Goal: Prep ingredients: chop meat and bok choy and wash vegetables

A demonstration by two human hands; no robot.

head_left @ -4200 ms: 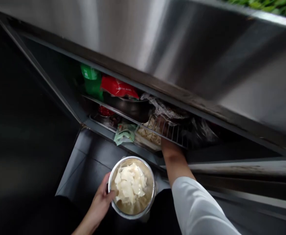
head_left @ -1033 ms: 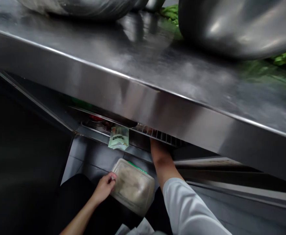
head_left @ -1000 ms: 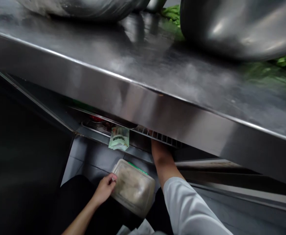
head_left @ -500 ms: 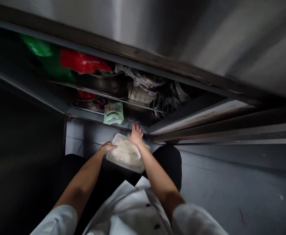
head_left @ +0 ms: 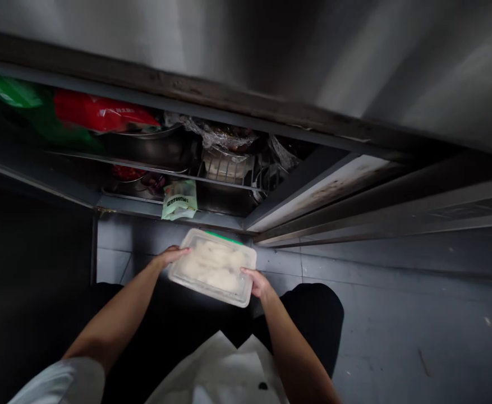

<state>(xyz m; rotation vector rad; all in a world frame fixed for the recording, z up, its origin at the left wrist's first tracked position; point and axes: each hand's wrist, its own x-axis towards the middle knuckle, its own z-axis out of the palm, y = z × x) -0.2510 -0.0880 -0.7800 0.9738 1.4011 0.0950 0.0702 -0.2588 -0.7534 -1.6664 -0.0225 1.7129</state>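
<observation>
Between my two hands is a clear plastic food container (head_left: 212, 268) with a lid and a green clip along its far edge. Pale lumps show through the lid; I cannot make out what they are. My left hand (head_left: 173, 255) grips the container's left end, thumb on top. On the right end, my right hand (head_left: 257, 282) holds it the same way, fingers hidden beneath. The container is over my lap, in front of the open fridge cabinet. Just beyond it, a light green packet (head_left: 179, 200) hangs over the lower shelf's front edge.
A wire shelf (head_left: 153, 164) holds a red bag (head_left: 102, 110), a metal pan (head_left: 145, 148) and plastic-wrapped food (head_left: 218, 134). Green bags (head_left: 14, 92) are at the left. The cabinet door (head_left: 389, 216) stands open on the right, above grey floor tiles (head_left: 380, 314).
My right hand has come back from the cabinet's lower edge and taken hold of the container's right end. My left hand has kept its grip. The view has shifted slightly.
</observation>
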